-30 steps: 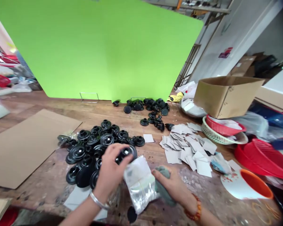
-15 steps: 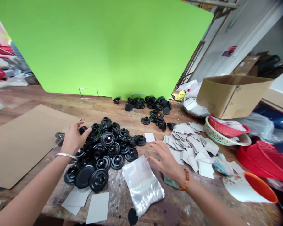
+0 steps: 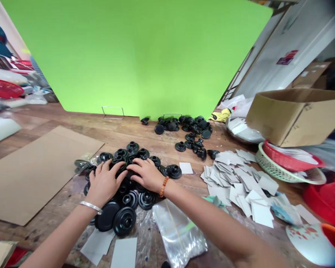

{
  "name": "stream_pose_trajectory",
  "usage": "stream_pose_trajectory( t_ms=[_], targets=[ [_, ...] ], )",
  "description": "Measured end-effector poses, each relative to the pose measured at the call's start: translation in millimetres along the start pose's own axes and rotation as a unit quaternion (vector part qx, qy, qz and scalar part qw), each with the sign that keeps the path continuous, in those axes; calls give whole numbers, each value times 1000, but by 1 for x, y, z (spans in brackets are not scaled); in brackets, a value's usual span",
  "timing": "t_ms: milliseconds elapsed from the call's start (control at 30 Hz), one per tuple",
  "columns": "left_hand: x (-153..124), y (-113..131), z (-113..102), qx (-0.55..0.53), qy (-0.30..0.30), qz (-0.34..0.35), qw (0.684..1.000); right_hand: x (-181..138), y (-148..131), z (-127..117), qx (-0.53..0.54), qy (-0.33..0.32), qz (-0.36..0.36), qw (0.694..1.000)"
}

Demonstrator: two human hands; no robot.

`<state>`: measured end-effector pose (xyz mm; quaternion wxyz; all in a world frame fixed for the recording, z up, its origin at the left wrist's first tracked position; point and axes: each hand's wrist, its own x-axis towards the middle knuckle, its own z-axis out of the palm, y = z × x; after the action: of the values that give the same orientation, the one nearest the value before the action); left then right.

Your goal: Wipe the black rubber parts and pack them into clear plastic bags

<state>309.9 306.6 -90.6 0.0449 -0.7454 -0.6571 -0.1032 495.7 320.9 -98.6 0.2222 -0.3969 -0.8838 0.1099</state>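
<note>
A heap of black round plastic parts [image 3: 128, 208] lies on the worn wooden table [image 3: 167, 143] in front of me. My left hand [image 3: 104, 182], with a silver bangle on the wrist, lies flat on the heap with its fingers spread. My right hand [image 3: 145, 174], with an orange bead bracelet, rests beside it on the same heap, fingers stretched out. Neither hand holds anything. A stack of clear plastic bags [image 3: 178, 232] lies just right of the heap, under my right forearm.
A second group of black parts [image 3: 188, 130] lies by the green screen [image 3: 139, 56]. Grey cards [image 3: 237, 178] are scattered to the right, more cards [image 3: 111, 247] near the front edge. A cardboard sheet [image 3: 36, 171] lies left. A cardboard box [image 3: 298, 115], baskets [image 3: 289, 163] and a white-orange bowl [image 3: 315, 242] crowd the right.
My right hand left the plastic bags and a grey-green cloth and moved left onto the black heap. My left hand swept out to the left, then came back to the middle of the heap.
</note>
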Motion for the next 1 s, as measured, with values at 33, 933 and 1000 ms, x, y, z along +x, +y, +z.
stream_pose_trajectory(
  t_ms=[33,933,1000],
  targets=[
    [0,-5,0,-6,-7,8,1000,-3,0,-1,-22,4,0,1000],
    [-75,41,-2,-150,66,193,968,-32,129,-49,-99,120,255,954],
    [-97,56,-11,-232,29,198,952,-29,156,-55,-103,119,283,946]
  ],
)
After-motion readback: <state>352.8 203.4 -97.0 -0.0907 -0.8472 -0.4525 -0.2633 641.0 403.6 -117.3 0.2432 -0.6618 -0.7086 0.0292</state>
